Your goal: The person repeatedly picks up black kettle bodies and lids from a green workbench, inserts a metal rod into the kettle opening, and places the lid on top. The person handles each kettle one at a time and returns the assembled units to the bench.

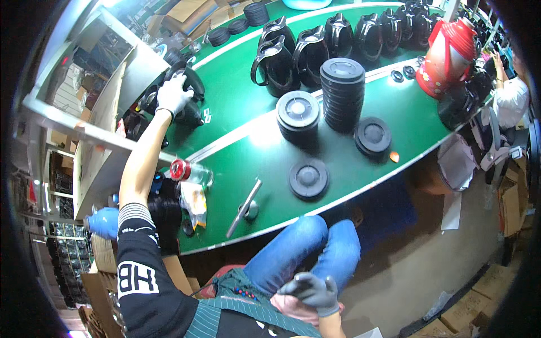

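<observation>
Loose reach for a jug risks a slip and a knocked jar

The left hand (174, 97), gloved, is at a black jug (195, 83) at the left end of the desk (225, 125), its fingers partly bent over it; whether they grip firmly cannot be told. The right hand (315, 294) hangs above the lap, fingers loosely curled and apart, with nothing visible in it.

With one outstretched arm doing the work, the jug could twist or slip, since smooth glove fabric may slide on its glossy surface. Other dark parts crowd close by, so a sideways pull could catch one. The forearm passes just beside a glass jar (197, 173) with a red lid; drawing the elbow back low might knock it. Farther right, the tall stack of black discs (342, 101) could topple if a swung jug struck it.
</observation>
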